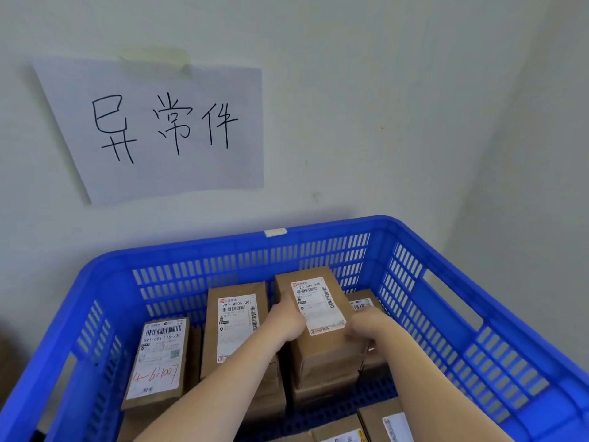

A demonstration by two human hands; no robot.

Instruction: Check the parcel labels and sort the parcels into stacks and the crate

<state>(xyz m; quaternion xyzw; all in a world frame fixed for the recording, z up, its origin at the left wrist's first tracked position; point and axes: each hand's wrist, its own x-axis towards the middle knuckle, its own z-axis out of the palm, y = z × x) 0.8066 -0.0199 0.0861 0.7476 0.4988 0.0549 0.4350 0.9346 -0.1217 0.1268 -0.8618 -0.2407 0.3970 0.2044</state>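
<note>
Parcel [328, 349] stands between neighbouring parcels [236, 327] inside crate [334, 228].

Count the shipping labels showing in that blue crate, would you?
6: on the left parcel, the middle parcel, the held parcel, one behind the right hand, two at the crate front. Lower boxes may hide more.

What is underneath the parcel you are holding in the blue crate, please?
Another brown box sits beneath the held parcel, inside the crate; its top and label are covered.
</note>
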